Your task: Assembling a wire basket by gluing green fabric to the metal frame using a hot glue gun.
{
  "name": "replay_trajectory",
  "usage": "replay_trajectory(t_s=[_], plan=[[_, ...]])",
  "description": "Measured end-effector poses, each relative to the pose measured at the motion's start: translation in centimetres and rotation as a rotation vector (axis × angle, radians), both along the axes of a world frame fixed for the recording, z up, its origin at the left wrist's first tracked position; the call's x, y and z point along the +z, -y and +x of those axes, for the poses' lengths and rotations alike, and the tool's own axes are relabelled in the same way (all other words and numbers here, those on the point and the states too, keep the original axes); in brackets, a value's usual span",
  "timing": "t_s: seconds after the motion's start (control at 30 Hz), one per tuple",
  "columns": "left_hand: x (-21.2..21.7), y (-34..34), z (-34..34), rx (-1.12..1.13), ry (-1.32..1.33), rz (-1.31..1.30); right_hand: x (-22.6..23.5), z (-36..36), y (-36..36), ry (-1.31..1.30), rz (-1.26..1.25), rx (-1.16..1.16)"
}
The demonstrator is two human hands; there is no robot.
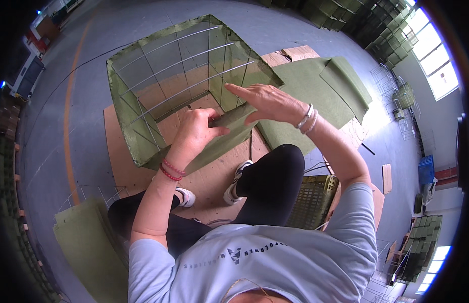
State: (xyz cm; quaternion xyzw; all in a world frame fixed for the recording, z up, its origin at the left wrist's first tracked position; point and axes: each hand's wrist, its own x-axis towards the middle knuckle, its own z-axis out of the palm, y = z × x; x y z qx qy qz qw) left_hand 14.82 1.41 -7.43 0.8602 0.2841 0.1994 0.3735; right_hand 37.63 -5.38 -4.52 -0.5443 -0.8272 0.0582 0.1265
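A wire-frame box lined with green felt-like fabric point(124, 108) stands tilted in front of me, with metal wires crossing its top opening. Its near side carries a green fabric panel point(227, 144) folded along the upper edge. My left hand point(194, 131) pinches that edge near its middle, thumb on the outer face and fingers curled over the inside. Farther right along the same edge, my right hand point(269, 103) has its index finger stretched out and thumb spread apart, close to or touching the fabric; whether it grips any is not plain.
Cardboard sheets point(120, 169) lie beneath the box. Flat green fabric sheets point(300, 83) spread to the right, more fabric point(85, 242) at lower left. A plastic crate point(312, 204) sits beside my right leg. Stacked green boxes point(335, 12) and wire frames point(408, 113) stand farther off.
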Motion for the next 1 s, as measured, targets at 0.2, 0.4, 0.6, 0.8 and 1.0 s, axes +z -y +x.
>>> replay_trajectory(t_s=[0.2,0.4,0.6,0.8,1.0], plan=[[1.6,0.7,0.8,0.018,-0.073,-0.017,-2.0,-1.5,0.1,-0.049,0.09,0.113],[0.0,1.0,-0.4,0.043,0.121,0.112,1.6,-3.4,-0.7,0.107,-0.29,0.025],[-0.6,2.0,-4.6,0.143,0.125,0.551,-2.4,-4.9,-0.1,-0.083,0.226,0.245],[-0.9,1.4,-5.1,0.103,0.12,0.398,-1.8,-4.8,-1.7,-0.041,-0.098,0.167],[-0.3,1.4,-5.2,0.138,-0.065,0.304,-0.4,-5.3,-1.3,-0.179,0.318,0.162]])
